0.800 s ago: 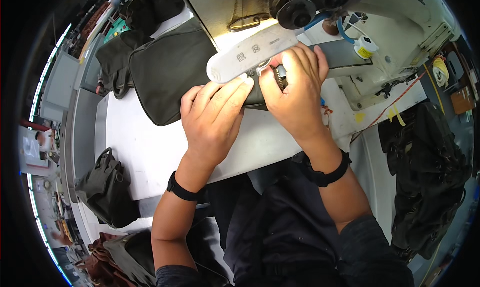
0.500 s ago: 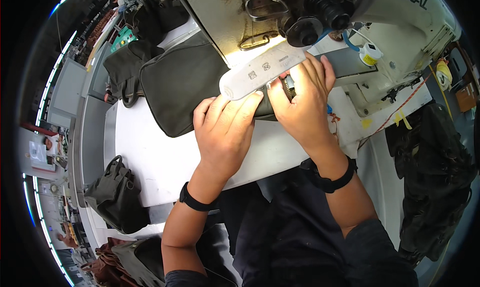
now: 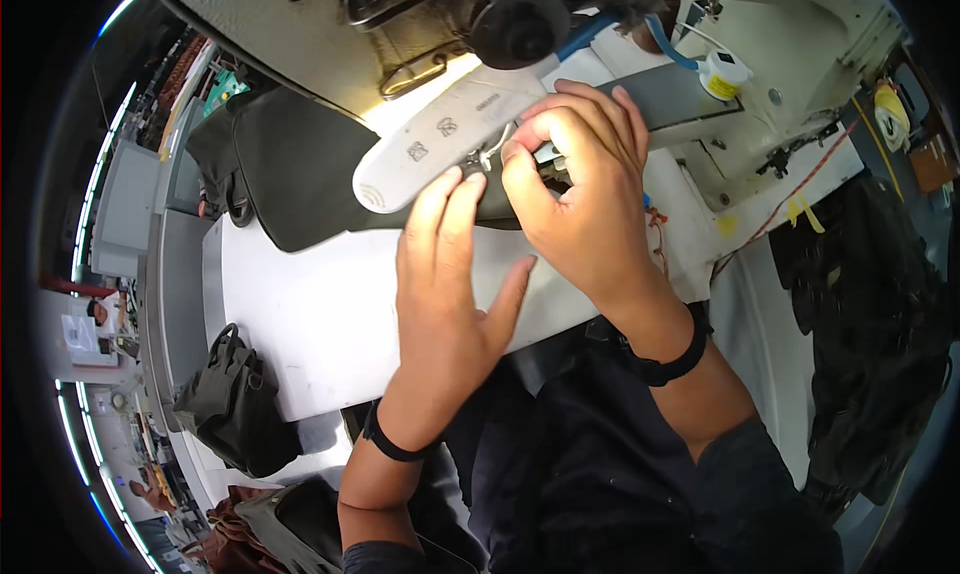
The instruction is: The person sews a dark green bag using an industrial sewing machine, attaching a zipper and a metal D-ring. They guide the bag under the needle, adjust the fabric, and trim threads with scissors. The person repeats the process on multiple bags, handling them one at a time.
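Observation:
A dark olive bag (image 3: 300, 164) lies under the head of a sewing machine (image 3: 240, 34). A long, pale, rounded housing (image 3: 430, 144) hangs over the bag and hides part of the stitching area. My left hand (image 3: 445, 294) is open, its fingers stretched with two tips by the metal parts at the housing's near edge, its thumb apart. My right hand (image 3: 590, 199) bends over the bag to the right of the housing. Its thumb and index finger are pinched together beside a thin whitish piece (image 3: 494, 152); what they grip is too small to make out.
A white worktable (image 3: 320, 304) spreads below the machine. A small dark handbag (image 3: 235, 404) stands at its left. Dark bags or cloth (image 3: 860, 344) hang at the right. A white round part (image 3: 722, 74) with a blue tube sits by the machine's arm.
My left hand has come off the bag, its thumb now spread. My right thumb and index finger have drawn together in a pinch. The view has shifted, so the machine appears further left.

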`<control>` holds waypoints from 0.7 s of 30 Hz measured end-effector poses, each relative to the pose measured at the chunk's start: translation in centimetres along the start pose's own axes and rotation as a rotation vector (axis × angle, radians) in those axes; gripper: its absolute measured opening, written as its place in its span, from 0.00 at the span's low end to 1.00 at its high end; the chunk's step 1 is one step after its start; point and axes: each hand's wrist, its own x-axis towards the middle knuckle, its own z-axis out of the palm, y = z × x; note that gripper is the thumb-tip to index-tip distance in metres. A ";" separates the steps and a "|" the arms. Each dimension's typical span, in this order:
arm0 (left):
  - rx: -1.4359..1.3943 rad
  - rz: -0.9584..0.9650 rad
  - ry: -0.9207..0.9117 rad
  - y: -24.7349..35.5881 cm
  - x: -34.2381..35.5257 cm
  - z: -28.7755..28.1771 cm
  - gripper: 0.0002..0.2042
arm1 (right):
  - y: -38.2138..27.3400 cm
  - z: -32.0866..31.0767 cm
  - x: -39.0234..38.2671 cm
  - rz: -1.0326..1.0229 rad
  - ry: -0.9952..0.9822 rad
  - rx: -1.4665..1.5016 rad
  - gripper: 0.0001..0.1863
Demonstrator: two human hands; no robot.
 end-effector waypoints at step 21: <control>-0.377 -0.011 0.104 -4.9 1.7 1.6 0.24 | -0.3 -5.9 -0.5 -0.073 -0.081 0.080 0.06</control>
